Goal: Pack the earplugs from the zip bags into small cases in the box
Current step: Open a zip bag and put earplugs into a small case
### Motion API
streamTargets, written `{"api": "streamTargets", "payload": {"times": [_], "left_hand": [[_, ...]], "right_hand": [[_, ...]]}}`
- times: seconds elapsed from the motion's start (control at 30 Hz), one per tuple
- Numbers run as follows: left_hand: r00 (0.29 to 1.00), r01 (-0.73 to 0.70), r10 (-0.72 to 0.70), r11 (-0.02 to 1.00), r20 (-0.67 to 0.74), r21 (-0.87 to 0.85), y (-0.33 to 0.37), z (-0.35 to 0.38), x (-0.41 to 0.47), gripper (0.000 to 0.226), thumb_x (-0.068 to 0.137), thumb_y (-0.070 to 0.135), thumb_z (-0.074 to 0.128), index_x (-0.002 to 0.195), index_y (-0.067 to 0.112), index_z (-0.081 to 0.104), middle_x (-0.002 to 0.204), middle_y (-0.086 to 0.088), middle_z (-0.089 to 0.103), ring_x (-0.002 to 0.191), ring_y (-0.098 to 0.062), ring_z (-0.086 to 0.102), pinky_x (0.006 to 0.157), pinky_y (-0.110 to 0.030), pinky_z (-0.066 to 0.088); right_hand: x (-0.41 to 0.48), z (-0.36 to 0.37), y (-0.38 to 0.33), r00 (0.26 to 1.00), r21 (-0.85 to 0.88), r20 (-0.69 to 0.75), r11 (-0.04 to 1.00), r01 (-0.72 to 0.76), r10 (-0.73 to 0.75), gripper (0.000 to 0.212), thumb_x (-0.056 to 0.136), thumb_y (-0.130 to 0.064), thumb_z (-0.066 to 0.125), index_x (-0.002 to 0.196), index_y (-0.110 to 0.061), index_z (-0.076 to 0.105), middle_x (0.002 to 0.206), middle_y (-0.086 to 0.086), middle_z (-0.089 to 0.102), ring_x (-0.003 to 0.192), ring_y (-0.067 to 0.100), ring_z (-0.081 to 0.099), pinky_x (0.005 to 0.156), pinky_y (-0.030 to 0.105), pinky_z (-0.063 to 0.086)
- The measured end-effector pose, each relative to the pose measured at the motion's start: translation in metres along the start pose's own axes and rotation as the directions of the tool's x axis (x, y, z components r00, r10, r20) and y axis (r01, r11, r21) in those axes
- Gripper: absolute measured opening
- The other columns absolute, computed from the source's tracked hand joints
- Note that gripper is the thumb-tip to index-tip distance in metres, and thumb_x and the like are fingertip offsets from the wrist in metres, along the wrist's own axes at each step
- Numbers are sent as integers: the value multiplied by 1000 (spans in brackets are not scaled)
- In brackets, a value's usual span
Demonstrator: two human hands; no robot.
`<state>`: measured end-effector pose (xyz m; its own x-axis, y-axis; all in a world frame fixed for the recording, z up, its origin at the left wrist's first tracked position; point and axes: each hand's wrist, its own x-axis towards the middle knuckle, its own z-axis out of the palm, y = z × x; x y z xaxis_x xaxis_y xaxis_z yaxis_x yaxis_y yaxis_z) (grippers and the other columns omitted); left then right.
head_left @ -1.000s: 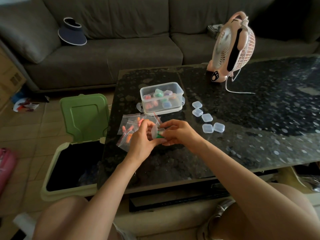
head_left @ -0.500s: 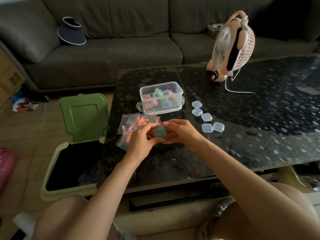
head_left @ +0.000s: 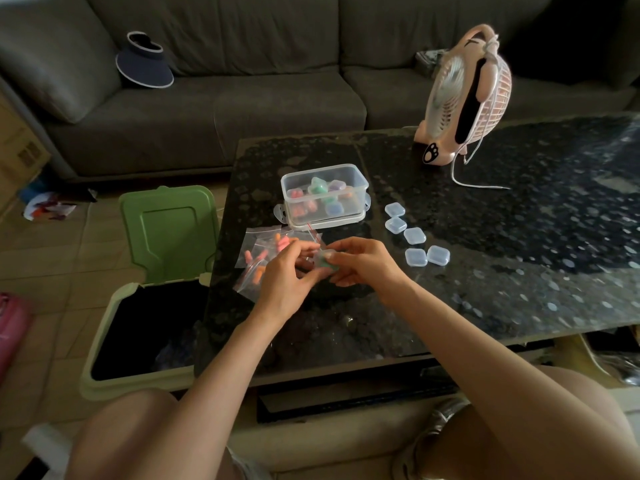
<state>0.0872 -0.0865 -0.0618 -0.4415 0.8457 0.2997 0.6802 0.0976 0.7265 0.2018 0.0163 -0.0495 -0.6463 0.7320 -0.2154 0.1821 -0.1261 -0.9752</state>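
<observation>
**A:** Hands?

**B:** Both over the near left part of the dark table [head_left: 502,271]. The left hand [head_left: 282,282] and right hand [head_left: 363,263] meet on one small case [head_left: 325,260]. Fingertips of each pinch it from either side. Something green shows inside. Cannot tell if its lid is snapped down.

**A:** The box?

**B:** The clear box [head_left: 356,202] is at 12 o'clock from the hands, near them, lid off. Coloured cases lie heaped inside: green, purple, pink, blue.

**A:** Zip bags?

**B:** At 9 o'clock, partly under the left hand. The zip bags [head_left: 258,247] lie flat and overlapping, with orange and pink earplugs [head_left: 280,242] inside.

**A:** Spare cases?

**B:** Five clear cases [head_left: 414,235] at 2 o'clock, in a loose curved row, apart from the box.

**A:** Surroundings?

**B:** A pink fan [head_left: 464,98] stands at 1 o'clock, on the table's far edge, with a white cord trailing. An open bin [head_left: 104,341] is at 8 o'clock on the floor, its green lid [head_left: 169,233] tipped back. A dark visor [head_left: 145,62] lies on the sofa [head_left: 277,98] at 11 o'clock.
</observation>
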Motion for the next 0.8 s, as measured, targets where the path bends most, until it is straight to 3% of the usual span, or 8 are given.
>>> {"api": "streamTargets", "payload": {"times": [0.07, 0.1, 0.17, 0.23, 0.4, 0.5, 0.63, 0.8], "left_hand": [[995, 64, -64, 998, -70, -7, -12, -1, 4, 32, 81, 21, 71, 108, 9, 60, 101, 5, 64, 86, -6, 60, 98, 1, 24], [987, 93, -93, 996, -133, -5, -20, -3, 6, 28, 81, 22, 71, 105, 12, 60, 98, 7, 64, 85, -6, 61, 104, -18, 36], [950, 201, -183, 978, -255, 48, -33, -9, 10, 20, 82, 20, 70, 98, 17, 58, 94, 8, 62, 88, -14, 63, 83, -35, 52], [910, 307, -250, 943, -332, 131, -46, -17, 12, 18, 84, 23, 68, 94, 19, 55, 93, 2, 62, 90, -22, 61, 72, -40, 53], [891, 408, -329, 882, -312, 237, -64, -24, 7, 34, 77, 33, 74, 100, 15, 58, 99, -3, 61, 100, -23, 52, 77, -40, 51], [886, 442, -360, 848, -293, 293, -69, -25, 4, 41, 78, 40, 72, 103, 12, 57, 104, -7, 59, 102, -24, 52, 79, -40, 51], [877, 474, -403, 810, -261, 346, -74, -26, 2, 43, 82, 46, 65, 104, 11, 56, 104, -8, 60, 103, -26, 53, 81, -42, 50], [872, 486, -422, 808, -249, 334, -73, -26, 3, 27, 85, 39, 64, 95, 14, 58, 96, -4, 65, 96, -25, 58, 78, -41, 49]], "right_hand": [[0, -1, 0, 1000, -8, -22, 1000, -5, 4, 24, 85, -9, 67, 108, 0, 63, 83, 13, 68, 60, 16, 66, 55, 23, 56], [0, -3, -1, 999, 4, -27, 1000, -17, 17, 24, 86, -7, 66, 108, 1, 62, 84, 13, 68, 61, 17, 66, 55, 24, 57], [4, -7, -7, 998, 31, -37, 998, -45, 46, 18, 87, -2, 63, 105, 0, 60, 87, 15, 67, 66, 22, 69, 59, 29, 60], [13, -12, -17, 996, 23, -69, 998, -52, 54, 14, 87, 0, 62, 99, -5, 58, 88, 17, 67, 67, 25, 70, 60, 31, 60], [61, -20, -55, 955, -107, -297, 994, -16, -16, 23, 84, -3, 67, 105, -5, 59, 84, 12, 66, 64, 18, 66, 49, 23, 55], [92, -26, -75, 925, -107, -377, 994, 5, -45, 27, 86, -5, 66, 112, -5, 59, 98, 16, 65, 74, 21, 69, 63, 27, 60], [102, -30, -82, 924, -247, -382, 967, -65, -36, 32, 88, -14, 65, 119, -8, 58, 110, 13, 62, 82, 21, 69, 70, 27, 59], [73, -23, -49, 965, -339, -258, 939, -48, -44, 13, 87, -7, 64, 100, -10, 65, 102, 16, 67, 69, 23, 67, 64, 30, 59]]}}
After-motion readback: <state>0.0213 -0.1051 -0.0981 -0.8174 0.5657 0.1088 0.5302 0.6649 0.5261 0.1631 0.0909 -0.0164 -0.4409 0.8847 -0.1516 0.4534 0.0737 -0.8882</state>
